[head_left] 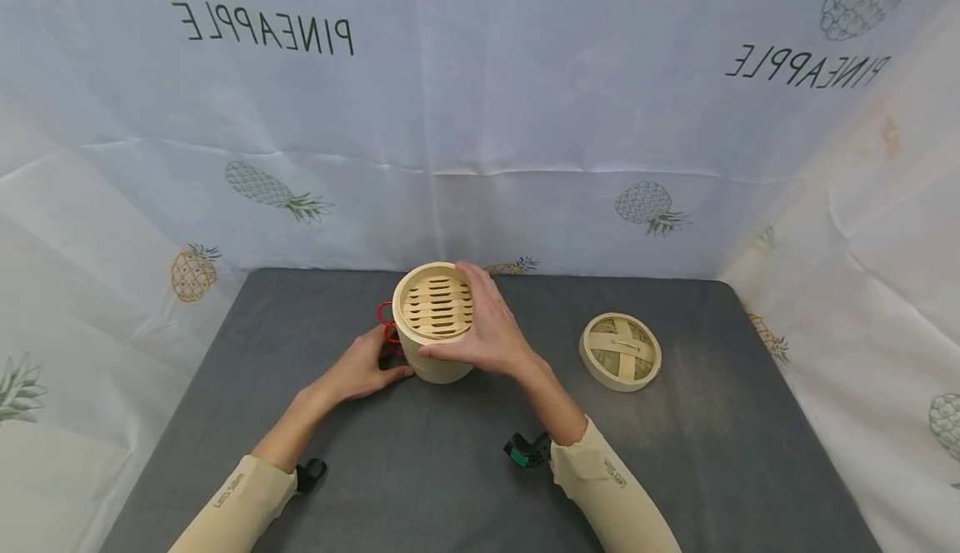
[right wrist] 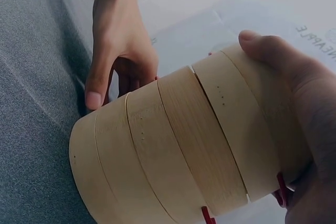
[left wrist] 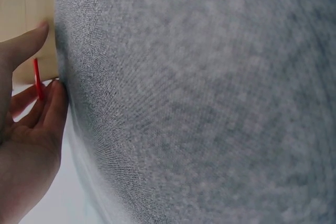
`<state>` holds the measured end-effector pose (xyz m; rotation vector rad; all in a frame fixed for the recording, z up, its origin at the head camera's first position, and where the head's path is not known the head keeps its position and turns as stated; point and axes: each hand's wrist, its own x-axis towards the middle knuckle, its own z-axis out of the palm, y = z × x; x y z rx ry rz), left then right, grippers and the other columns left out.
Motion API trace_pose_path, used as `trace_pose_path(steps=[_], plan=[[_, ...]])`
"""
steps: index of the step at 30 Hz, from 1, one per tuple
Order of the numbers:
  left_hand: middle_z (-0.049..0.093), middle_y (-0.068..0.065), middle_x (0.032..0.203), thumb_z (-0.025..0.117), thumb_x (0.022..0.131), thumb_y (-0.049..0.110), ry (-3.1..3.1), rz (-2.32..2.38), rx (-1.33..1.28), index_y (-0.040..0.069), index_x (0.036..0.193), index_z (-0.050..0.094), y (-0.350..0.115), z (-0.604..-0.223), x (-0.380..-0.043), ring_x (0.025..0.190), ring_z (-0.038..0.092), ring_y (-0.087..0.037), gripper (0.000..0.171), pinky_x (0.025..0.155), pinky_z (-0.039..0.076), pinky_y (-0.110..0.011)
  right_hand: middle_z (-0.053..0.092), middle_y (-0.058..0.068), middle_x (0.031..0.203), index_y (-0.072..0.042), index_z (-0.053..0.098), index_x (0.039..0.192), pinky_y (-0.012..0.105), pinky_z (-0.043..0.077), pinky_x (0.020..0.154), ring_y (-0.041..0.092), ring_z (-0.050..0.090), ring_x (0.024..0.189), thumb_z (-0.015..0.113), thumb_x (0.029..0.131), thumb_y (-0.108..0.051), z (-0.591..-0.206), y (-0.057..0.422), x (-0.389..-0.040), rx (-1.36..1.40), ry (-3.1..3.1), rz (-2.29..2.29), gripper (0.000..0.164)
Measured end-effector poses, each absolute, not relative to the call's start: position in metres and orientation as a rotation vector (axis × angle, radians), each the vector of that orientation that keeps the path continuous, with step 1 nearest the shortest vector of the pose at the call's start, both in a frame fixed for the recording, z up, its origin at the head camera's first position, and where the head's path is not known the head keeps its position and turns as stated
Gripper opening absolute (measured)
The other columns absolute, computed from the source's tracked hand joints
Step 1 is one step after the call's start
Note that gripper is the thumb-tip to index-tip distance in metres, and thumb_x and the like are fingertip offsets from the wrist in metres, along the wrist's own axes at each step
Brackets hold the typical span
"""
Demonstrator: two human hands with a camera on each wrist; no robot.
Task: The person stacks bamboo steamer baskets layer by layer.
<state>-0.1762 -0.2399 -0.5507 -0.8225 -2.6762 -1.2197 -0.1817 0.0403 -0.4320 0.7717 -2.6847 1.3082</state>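
Observation:
A stack of round bamboo steamer baskets [head_left: 442, 371] stands near the back of the table, its slatted top facing up. My right hand [head_left: 491, 328] grips the top basket, thumb at the near side and fingers over the far rim. In the right wrist view, a thin gap shows between the top basket and the one beneath. Low on the left side, my left hand [head_left: 363, 366] holds the bottom basket [left wrist: 26, 3], the thumb against its wall and the fingers by a red loop handle [left wrist: 37, 74]. Another red handle [right wrist: 207, 214] shows on the opposite side.
To the right of the stack lies a round bamboo lid [head_left: 622, 343] with crossed strips. A dark grey cloth covers the table [head_left: 420, 478]. Behind it hangs a pale curtain [head_left: 480, 103] printed with pineapples. Black devices [head_left: 527, 450] sit at both wrists.

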Motion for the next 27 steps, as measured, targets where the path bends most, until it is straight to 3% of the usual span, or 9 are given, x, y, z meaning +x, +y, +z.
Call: trace_pose_path(steps=[5, 9, 14, 22, 27], plan=[[0.07, -0.017, 0.129, 0.092, 0.089, 0.031, -2.717, -1.208, -0.8, 0.003, 0.145, 0.058, -0.237, -0.545, -0.173, 0.112, 0.076, -0.028, 0.071, 0.09, 0.066, -0.035, 0.036, 0.009, 0.172, -0.016, 0.031, 0.169, 0.064, 0.049, 0.118, 0.035, 0.045, 0.153, 0.1, 0.067, -0.052, -0.434, 0.039, -0.182, 0.759, -2.701, 1.306, 0.128], [0.068, -0.022, 0.131, 0.092, 0.089, 0.02, -2.773, -1.23, -0.754, -0.004, 0.146, 0.056, -0.229, -0.521, -0.161, 0.114, 0.076, -0.035, 0.071, 0.094, 0.066, -0.043, 0.036, 0.009, 0.172, -0.015, 0.031, 0.169, 0.064, 0.048, 0.119, 0.035, 0.043, 0.154, 0.099, 0.067, -0.052, -0.436, 0.039, -0.182, 0.759, -2.705, 1.303, 0.128], [0.068, -0.022, 0.134, 0.091, 0.088, 0.013, -2.823, -1.202, -0.702, -0.004, 0.147, 0.055, -0.224, -0.517, -0.158, 0.117, 0.076, -0.035, 0.071, 0.098, 0.065, -0.046, 0.036, 0.008, 0.172, -0.016, 0.031, 0.169, 0.064, 0.047, 0.119, 0.034, 0.042, 0.154, 0.098, 0.067, -0.053, -0.436, 0.04, -0.181, 0.756, -2.711, 1.308, 0.127], [0.069, -0.02, 0.128, 0.092, 0.09, 0.03, -2.689, -1.197, -0.824, 0.0, 0.146, 0.057, -0.236, -0.551, -0.174, 0.11, 0.076, -0.028, 0.073, 0.089, 0.066, -0.036, 0.036, 0.008, 0.171, -0.017, 0.031, 0.169, 0.063, 0.049, 0.117, 0.034, 0.045, 0.151, 0.098, 0.067, -0.053, -0.435, 0.041, -0.183, 0.757, -2.725, 1.317, 0.127], [0.069, -0.022, 0.126, 0.092, 0.088, 0.025, -2.707, -1.229, -0.802, -0.004, 0.144, 0.058, -0.23, -0.532, -0.166, 0.109, 0.076, -0.034, 0.071, 0.09, 0.066, -0.044, 0.035, 0.008, 0.171, -0.018, 0.03, 0.169, 0.063, 0.049, 0.118, 0.034, 0.045, 0.151, 0.099, 0.068, -0.052, -0.434, 0.041, -0.184, 0.751, -2.736, 1.323, 0.126]])
